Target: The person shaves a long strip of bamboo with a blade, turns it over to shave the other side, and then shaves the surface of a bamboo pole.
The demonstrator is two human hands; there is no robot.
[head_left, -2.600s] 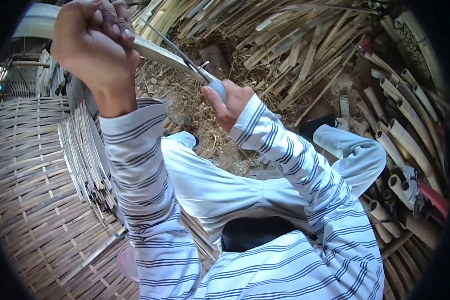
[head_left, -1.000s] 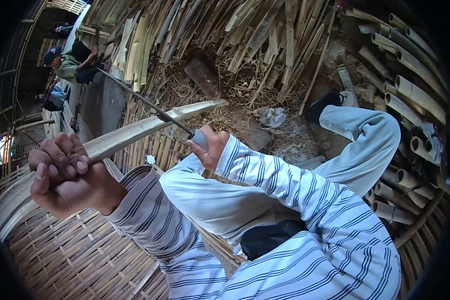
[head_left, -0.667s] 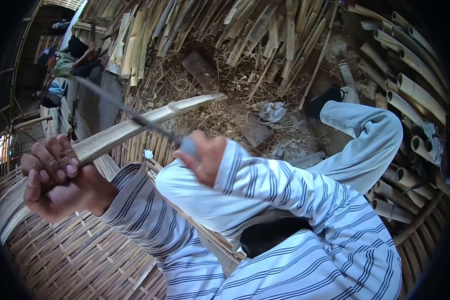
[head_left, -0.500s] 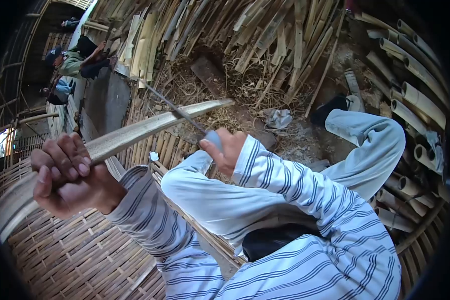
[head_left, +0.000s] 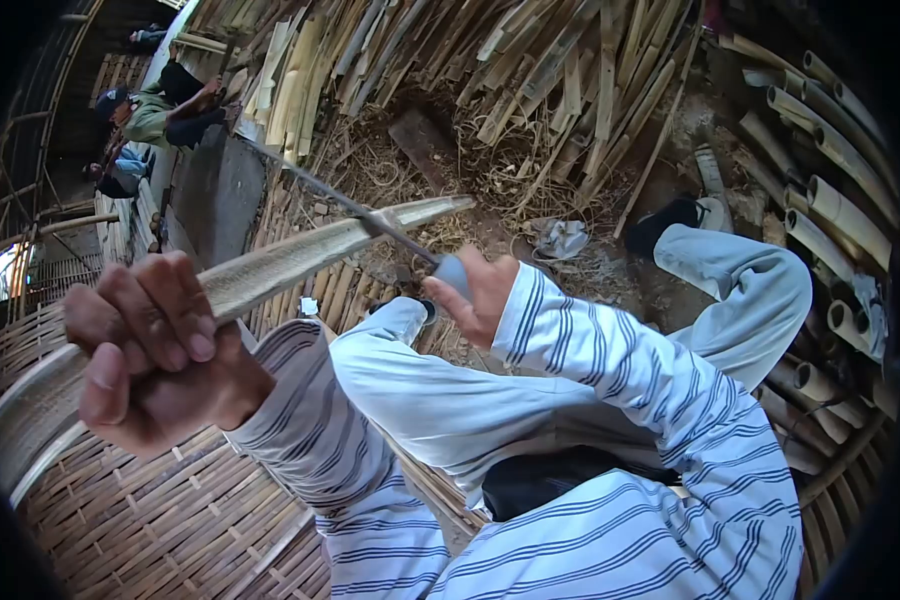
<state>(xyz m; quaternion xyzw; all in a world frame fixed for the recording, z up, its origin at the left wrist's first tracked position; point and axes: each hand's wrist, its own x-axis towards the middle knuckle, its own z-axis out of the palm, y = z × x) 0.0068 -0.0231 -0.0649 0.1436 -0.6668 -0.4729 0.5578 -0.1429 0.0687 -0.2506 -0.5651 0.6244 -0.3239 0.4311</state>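
Note:
A long split bamboo strip [head_left: 280, 272] runs from the lower left edge up to a narrow tip near the middle of the head view. My left hand [head_left: 165, 350] is closed around it, fingers curled over the top. My right hand [head_left: 480, 295] grips the rounded grey-blue handle of a long thin knife [head_left: 345, 203]. The blade slants up and left, crossing the strip close to its tip and seeming to touch it. Whether the edge is biting into the bamboo cannot be made out.
Split bamboo strips [head_left: 560, 70] are heaped ahead, above curly shavings [head_left: 515, 175]. Cut bamboo poles [head_left: 840, 215] are stacked at right. A crumpled plastic bag [head_left: 562, 238] lies on the ground. Woven bamboo matting [head_left: 170, 520] is at lower left. Another person [head_left: 155, 118] sits at upper left.
My right hand and the knife have shifted slightly right and down. My left hand appears a little larger and lower, still on the strip.

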